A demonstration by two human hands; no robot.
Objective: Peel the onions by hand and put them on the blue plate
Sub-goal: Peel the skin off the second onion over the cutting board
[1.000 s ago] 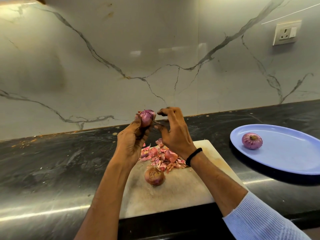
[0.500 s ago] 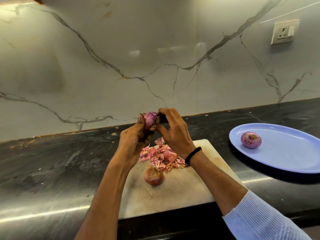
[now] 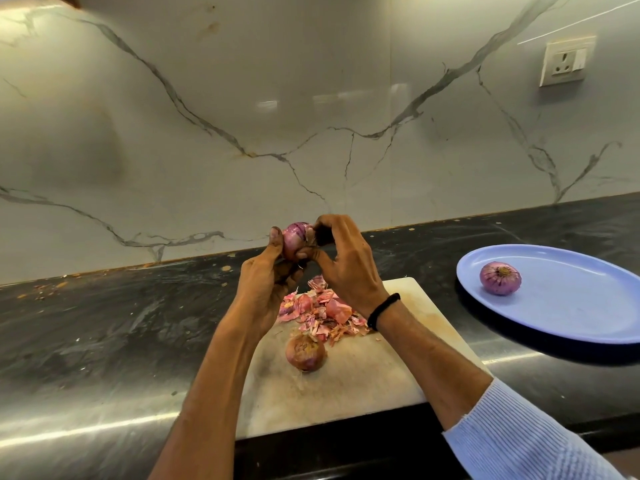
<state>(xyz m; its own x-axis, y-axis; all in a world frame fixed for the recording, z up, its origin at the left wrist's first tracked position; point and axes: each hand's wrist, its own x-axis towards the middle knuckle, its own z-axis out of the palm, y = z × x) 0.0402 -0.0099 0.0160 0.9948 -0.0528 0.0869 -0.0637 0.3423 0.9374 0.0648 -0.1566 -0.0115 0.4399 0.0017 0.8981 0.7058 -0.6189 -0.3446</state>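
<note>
head | blue plate point(image 3: 571, 306): one peeled onion point(image 3: 500, 277) | left fingers point(image 3: 276, 239) and right fingers point(image 3: 337, 221) grip second onion point(image 3: 294, 237)

a person stands at a dark stone counter point(image 3: 104, 323) against a white marble wall. both hands are raised above a pale cutting board point(image 3: 346, 393) at the counter's front edge. the left hand point(image 3: 263, 289) grips a purple onion point(image 3: 294, 237) from below, and the right hand point(image 3: 346, 265) pinches at its top with curled fingers. a black band point(image 3: 382, 310) circles the right wrist. a heap of pink onion skins point(image 3: 325, 317) lies near the board's far edge, with an unpeeled onion point(image 3: 305, 352) just in front of it. to the right, a blue plate point(image 3: 571, 306) holds one peeled onion point(image 3: 500, 277) near its left rim. a wall socket point(image 3: 565, 62) sits at upper right.
</note>
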